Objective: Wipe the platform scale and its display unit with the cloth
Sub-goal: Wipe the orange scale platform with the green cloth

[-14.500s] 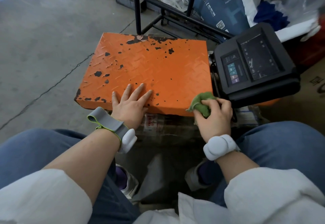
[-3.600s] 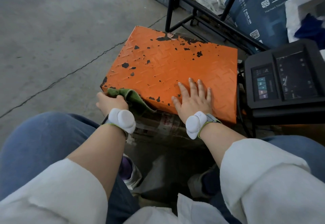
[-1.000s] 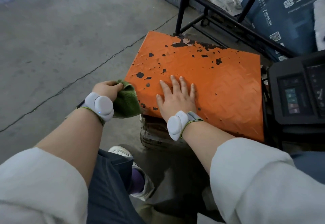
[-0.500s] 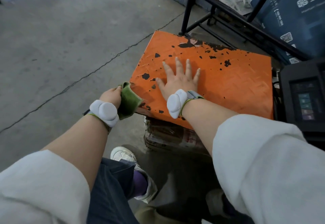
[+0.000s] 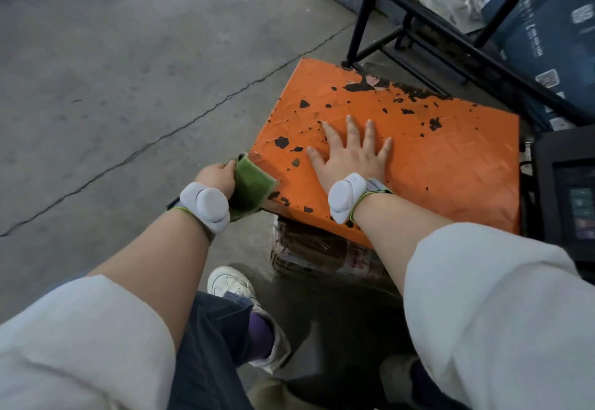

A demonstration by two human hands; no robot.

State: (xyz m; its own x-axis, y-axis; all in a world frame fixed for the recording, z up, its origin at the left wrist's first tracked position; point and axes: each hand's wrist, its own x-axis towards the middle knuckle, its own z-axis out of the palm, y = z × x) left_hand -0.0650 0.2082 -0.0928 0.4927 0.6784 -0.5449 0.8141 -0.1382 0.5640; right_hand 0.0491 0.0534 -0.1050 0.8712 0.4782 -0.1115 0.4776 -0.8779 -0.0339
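The orange platform scale (image 5: 444, 164), its paint chipped with black patches, lies low on the floor in front of me. My right hand (image 5: 349, 158) rests flat on its near-left part, fingers spread. My left hand (image 5: 216, 176) grips the folded green cloth (image 5: 252, 184) and presses it against the platform's left side edge, close to the near-left corner. The black display unit (image 5: 566, 193) sits to the right of the platform, cut off by the frame edge, with its screen partly visible.
A black metal rack (image 5: 428, 23) stands behind the platform with a dark blue bag (image 5: 547, 32) on it. Wrapped bundles (image 5: 322, 248) lie under the platform. My white shoe (image 5: 235, 284) and knees are close to its near edge. Bare concrete floor (image 5: 128, 71) spreads left.
Long ago my right hand held the cloth at the near-right corner; now my left grips it. Over the last second the cloth slid along the left edge and my right hand shifted farther onto the top.
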